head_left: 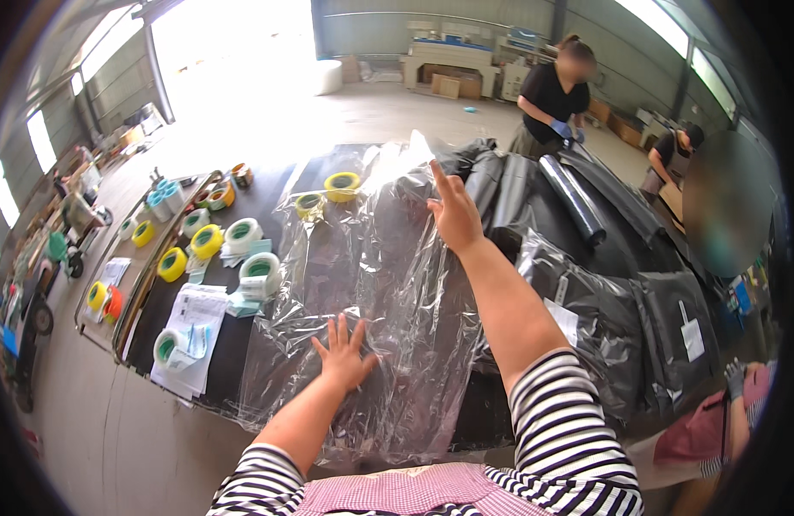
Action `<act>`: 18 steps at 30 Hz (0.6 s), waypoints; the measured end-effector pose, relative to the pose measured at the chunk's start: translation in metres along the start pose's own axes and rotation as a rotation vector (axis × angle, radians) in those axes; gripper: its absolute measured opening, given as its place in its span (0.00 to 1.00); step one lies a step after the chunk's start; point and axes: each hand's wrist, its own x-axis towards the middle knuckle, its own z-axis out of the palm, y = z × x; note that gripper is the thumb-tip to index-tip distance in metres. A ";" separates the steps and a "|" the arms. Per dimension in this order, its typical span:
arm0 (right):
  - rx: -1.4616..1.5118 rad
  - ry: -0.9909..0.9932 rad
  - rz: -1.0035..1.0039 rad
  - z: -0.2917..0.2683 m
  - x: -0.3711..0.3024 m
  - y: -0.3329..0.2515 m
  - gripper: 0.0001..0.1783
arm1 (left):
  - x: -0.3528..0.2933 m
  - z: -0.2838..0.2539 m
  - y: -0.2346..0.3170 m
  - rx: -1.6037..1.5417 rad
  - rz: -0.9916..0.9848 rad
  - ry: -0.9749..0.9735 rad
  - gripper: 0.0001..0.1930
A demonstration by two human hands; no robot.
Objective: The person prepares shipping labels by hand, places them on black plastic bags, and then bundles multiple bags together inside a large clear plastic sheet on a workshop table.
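Observation:
A wide sheet of clear plastic film (405, 301), wrinkled and shiny, lies over the middle of a dark table (212, 340). My left hand (345, 357) rests on its near part with the fingers spread flat. Farther away, my right hand (457, 215) reaches over the film's right side, fingers stretched out and thumb apart, holding nothing that I can see. Bright glare hides the film's far edge beyond that hand. Two yellow tape rolls (342, 186) sit at the film's far left part.
Several tape rolls (206, 242), paper sheets (190, 314) and labels lie left. Grey plastic bags (594, 335) and a black roll (573, 199) lie right. A person (556, 99) in gloves stands at the far right; others are farther right.

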 end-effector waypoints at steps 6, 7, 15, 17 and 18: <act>0.193 -0.255 0.283 -0.087 -0.088 -0.016 0.39 | 0.075 0.005 -0.025 0.099 -0.353 -0.186 0.41; 0.224 -0.269 0.368 -0.124 -0.116 -0.034 0.36 | 0.079 0.003 -0.030 0.101 -0.362 -0.192 0.41; -0.265 0.110 1.414 -0.405 -0.368 0.081 0.31 | 0.071 -0.012 -0.021 -0.019 -0.217 -0.159 0.43; 0.363 0.098 1.623 -0.415 -0.403 0.090 0.41 | 0.053 -0.015 -0.023 -0.097 -0.158 -0.069 0.41; 0.558 0.119 1.705 -0.409 -0.410 0.092 0.42 | 0.040 -0.015 -0.020 -0.100 -0.112 0.021 0.38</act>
